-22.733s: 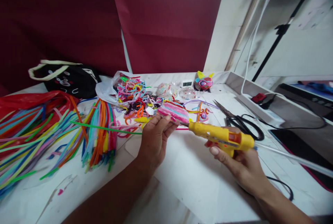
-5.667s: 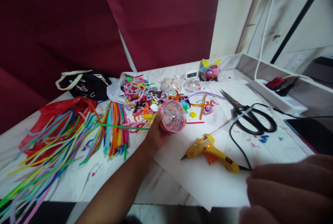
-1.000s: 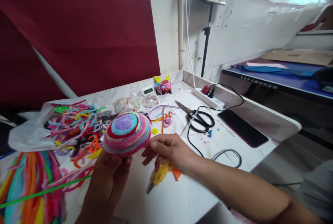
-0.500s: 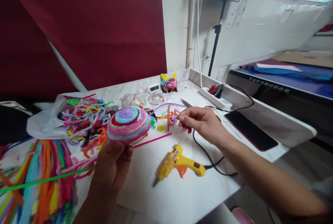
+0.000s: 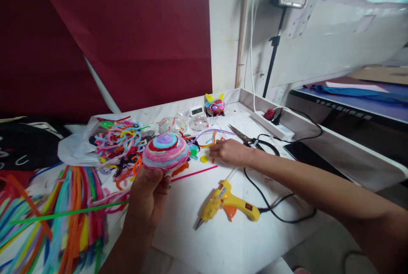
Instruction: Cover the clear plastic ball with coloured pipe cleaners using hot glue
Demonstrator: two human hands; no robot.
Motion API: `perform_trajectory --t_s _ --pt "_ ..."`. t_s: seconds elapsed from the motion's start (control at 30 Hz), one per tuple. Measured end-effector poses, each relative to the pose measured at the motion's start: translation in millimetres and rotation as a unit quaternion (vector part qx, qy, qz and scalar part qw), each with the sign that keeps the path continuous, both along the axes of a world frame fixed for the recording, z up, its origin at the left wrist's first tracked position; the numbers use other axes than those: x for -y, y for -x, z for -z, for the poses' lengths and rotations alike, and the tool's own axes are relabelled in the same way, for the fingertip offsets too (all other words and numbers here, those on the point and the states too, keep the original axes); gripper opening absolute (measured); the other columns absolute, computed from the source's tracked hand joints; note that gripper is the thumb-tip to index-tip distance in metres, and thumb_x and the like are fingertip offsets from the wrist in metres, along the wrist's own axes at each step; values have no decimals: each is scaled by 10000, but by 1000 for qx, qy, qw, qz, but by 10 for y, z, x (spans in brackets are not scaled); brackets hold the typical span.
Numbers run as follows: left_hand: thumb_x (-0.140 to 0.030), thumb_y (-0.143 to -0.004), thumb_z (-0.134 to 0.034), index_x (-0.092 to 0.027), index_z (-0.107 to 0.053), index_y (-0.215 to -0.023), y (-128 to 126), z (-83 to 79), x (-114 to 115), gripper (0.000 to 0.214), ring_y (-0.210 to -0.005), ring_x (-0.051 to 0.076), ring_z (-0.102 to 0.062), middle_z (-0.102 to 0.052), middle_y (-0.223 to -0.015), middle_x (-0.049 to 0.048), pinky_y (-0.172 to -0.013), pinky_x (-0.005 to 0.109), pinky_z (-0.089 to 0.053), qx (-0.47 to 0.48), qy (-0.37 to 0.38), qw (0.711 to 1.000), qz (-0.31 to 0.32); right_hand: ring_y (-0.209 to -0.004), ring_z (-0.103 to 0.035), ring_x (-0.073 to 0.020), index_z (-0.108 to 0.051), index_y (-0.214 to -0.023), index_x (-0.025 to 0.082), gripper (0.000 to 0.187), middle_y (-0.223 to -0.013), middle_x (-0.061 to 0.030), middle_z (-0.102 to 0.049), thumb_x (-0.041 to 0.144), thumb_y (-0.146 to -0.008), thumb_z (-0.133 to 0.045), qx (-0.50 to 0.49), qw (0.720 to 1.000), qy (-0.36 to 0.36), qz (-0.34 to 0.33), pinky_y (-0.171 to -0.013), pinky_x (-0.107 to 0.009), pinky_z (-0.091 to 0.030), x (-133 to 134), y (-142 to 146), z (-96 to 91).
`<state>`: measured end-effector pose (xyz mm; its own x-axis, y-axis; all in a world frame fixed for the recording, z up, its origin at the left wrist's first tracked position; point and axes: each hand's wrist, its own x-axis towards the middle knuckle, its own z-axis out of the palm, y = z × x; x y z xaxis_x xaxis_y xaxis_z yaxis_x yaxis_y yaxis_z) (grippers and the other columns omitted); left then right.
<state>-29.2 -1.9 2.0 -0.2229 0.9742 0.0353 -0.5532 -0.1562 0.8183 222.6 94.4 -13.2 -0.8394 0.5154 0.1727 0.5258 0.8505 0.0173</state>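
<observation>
My left hand (image 5: 147,195) is closed round the underside of a dome (image 5: 165,151) wrapped in pink, red, blue and purple pipe-cleaner rings, held above the table. My right hand (image 5: 228,152) reaches out low over the table among small yellow, orange and purple pipe-cleaner bits (image 5: 208,142), fingers curled downward; what they touch is hidden. A yellow glue gun (image 5: 227,202) lies on the white sheet between my arms, its black cord (image 5: 277,204) running right.
Long pipe cleaners (image 5: 47,210) fan out at the left, with a bag of cut pieces (image 5: 111,142) behind. Black scissors (image 5: 255,140), a power strip (image 5: 280,127), a small clock (image 5: 196,111), clear domes (image 5: 199,124) and a horned finished figure (image 5: 215,105) lie farther back.
My right hand has dropped from a raised pinch to the table beside the small bits. The dome stays in my left hand. The view has shifted left.
</observation>
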Motion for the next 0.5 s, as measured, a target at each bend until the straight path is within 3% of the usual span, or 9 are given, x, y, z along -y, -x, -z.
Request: perform_trajectory --t_s 0.23,0.5 --pt "-181 -465 -921 -169 -648 -751 -9 0 -2 396 -559 56 -593 -660 -690 -73 -490 131 -545 18 30 998 -44 -889 -588 -218 -613 -947 137 214 -900 -108 -657 140 -990 -404 96 989 -75 -81 -746 -353 -454 -31 104 150" --pt "-177 -499 -912 -170 -618 -705 2 -2 0 359 -590 57 -608 -660 -703 -76 -485 125 -534 25 24 996 -77 -770 -595 -191 -571 -927 139 225 -849 -105 -657 161 -1007 -363 13 993 -103 -62 -713 -326 -435 -94 22 -18"
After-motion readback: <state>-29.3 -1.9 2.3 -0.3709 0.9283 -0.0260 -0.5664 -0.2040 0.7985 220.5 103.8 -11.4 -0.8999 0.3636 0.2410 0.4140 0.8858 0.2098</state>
